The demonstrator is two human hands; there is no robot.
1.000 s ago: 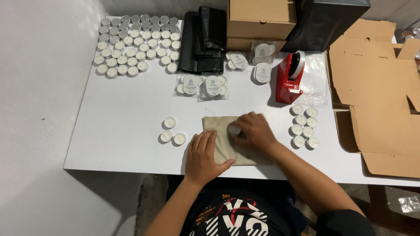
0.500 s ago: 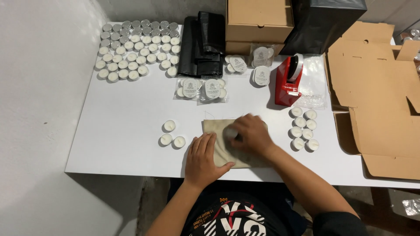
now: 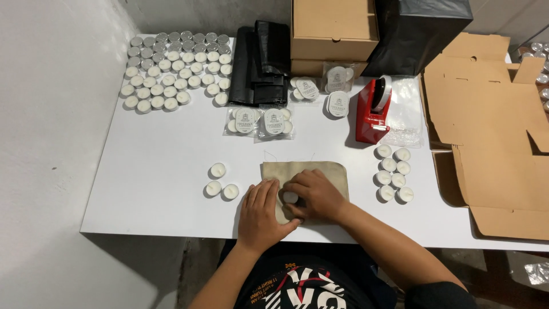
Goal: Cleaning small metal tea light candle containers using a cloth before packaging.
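Near the front edge of the white counter [image 3: 160,171] lies a beige cloth pouch [image 3: 320,171], flat, its long axis running left to right and roughly parallel to that edge; two thin threads stick out from its far side, and which end is the mouth cannot be told. The left hand [image 3: 260,214] lies flat with fingers spread on the pouch's left end, pressing it down, palm just short of the counter's front edge. The right hand [image 3: 314,194] rests on the pouch's middle with fingers curled around a small white tealight candle [image 3: 290,197], pinching it at the cloth. To the left, three loose tealights [image 3: 220,182] sit close together, slightly apart from the left hand, with a wide bare stretch of counter beyond them up to the left edge. To the right, a double row of tealights [image 3: 393,171] stands near the pouch's right end, leaving a narrow gap. Farther back are two clear packets of tealights [image 3: 260,121], a red tape dispenser [image 3: 372,111], a large block of tealights [image 3: 174,71] at the far left corner, folded black bags [image 3: 260,63] and brown cardboard boxes [image 3: 334,28]. Flat cardboard [image 3: 492,137] overhangs the right edge
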